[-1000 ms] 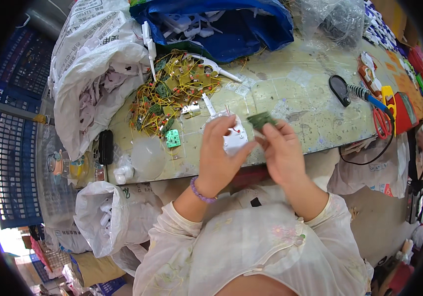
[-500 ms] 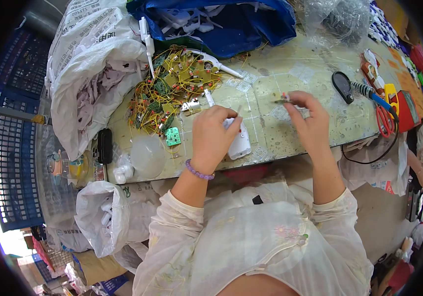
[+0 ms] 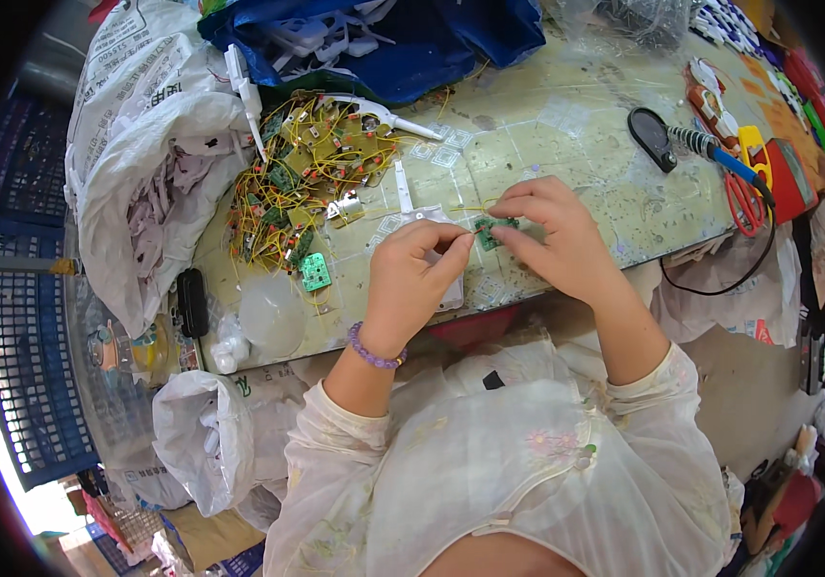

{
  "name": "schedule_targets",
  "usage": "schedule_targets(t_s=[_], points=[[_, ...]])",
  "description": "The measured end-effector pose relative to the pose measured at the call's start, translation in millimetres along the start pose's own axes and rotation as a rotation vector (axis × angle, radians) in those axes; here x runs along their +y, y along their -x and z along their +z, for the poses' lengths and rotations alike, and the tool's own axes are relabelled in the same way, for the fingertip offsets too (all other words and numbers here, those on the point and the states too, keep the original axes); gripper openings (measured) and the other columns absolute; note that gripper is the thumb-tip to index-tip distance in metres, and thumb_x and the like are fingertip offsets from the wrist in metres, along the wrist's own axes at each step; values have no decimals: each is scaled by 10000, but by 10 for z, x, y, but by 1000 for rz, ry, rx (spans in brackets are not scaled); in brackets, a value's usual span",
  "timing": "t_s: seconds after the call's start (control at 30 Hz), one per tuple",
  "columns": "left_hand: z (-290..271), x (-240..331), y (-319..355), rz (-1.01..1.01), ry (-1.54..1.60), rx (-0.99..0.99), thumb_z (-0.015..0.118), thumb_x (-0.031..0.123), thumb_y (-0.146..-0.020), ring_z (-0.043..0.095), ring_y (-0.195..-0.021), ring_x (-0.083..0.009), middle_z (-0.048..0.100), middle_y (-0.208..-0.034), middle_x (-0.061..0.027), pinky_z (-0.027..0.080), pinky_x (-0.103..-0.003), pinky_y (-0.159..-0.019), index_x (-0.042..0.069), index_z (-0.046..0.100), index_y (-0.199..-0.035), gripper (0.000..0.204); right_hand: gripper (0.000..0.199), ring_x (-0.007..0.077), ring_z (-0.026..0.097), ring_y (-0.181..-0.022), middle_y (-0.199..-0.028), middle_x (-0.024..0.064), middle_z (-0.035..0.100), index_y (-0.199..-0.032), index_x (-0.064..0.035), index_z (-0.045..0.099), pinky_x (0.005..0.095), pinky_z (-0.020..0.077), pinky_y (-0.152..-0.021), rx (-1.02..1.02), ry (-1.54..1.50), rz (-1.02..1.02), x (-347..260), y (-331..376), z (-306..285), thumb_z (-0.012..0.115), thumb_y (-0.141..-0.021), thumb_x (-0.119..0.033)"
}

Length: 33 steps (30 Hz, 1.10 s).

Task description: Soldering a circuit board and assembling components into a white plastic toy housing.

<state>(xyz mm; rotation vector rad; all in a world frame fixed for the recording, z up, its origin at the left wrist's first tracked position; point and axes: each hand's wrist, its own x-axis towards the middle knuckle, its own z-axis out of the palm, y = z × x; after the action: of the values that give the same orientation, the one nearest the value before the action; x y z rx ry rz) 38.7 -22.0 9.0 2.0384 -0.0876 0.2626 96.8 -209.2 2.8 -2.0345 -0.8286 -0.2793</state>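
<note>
My right hand (image 3: 559, 236) holds a small green circuit board (image 3: 496, 234) by its edges, over the table. A bit of yellow wire shows beside it. The closed thumb and forefinger of my left hand (image 3: 422, 274) meet the board's left edge; what they pinch is too small to make out. Under my left hand lies a white plastic housing (image 3: 453, 296), mostly covered, with a narrow white stem (image 3: 403, 186) pointing away from me. To the left, a heap of circuit boards with yellow wires (image 3: 312, 173) is spread out, and another green board (image 3: 315, 272) lies apart near it.
A white sack (image 3: 134, 231) of pale plastic parts stands at the left, a blue bag (image 3: 470, 48) of white parts at the back. On the right lie a black oval part (image 3: 651, 137), a blue-handled soldering iron (image 3: 735, 165) and red scissors (image 3: 745, 207). A black case (image 3: 192, 302) sits front left.
My right hand has moved left and brought the board up to my left fingertips; the board's green face now shows. My left hand remains pinched above the housing. The whole view has shifted slightly.
</note>
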Motion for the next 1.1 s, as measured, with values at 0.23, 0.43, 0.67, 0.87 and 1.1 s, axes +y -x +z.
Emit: schedule_targets(t_s=[0.23, 0.43, 0.67, 0.87, 1.1], points=[[27, 3, -2, -6, 2, 21, 683, 124, -800, 578, -624, -208, 630, -708, -106, 445, -305, -587, -11, 673, -808, 135, 178, 245, 576, -915, -926, 82, 634, -908, -60, 691, 337, 441, -815, -29, -192, 67, -28, 35, 47, 702, -730, -58], [30, 36, -18, 48, -27, 11, 675, 115, -798, 583, -602, -237, 631, -697, -120, 447, -316, -582, -17, 667, -789, 133, 159, 245, 575, -904, -906, 73, 635, -876, -61, 688, 339, 441, -810, 39, -180, 62, -24, 32, 69, 701, -718, -56], [54, 14, -1, 40, -1, 27, 672, 120, -805, 588, -615, -223, 634, -703, -117, 447, -312, -588, -16, 663, -802, 136, 144, 242, 573, -892, -901, 62, 637, -842, -72, 676, 344, 445, -797, 19, -119, -22, 2, 41, 63, 700, -702, -49], [82, -18, 29, -60, 107, 44, 684, 116, -798, 574, -647, -173, 636, -728, -80, 442, -294, -605, 6, 674, -827, 114, 104, 259, 570, -867, -854, 59, 635, -793, -66, 656, 363, 455, -782, 44, -140, -26, -4, 52, 103, 695, -702, -95], [52, 26, 3, -19, 33, 8, 696, 95, -773, 558, -632, -157, 635, -725, -69, 436, -276, -598, 15, 685, -825, 96, 125, 238, 576, -886, -881, 56, 642, -828, -67, 667, 345, 454, -799, 12, -220, 40, 25, 66, 82, 690, -705, -74]])
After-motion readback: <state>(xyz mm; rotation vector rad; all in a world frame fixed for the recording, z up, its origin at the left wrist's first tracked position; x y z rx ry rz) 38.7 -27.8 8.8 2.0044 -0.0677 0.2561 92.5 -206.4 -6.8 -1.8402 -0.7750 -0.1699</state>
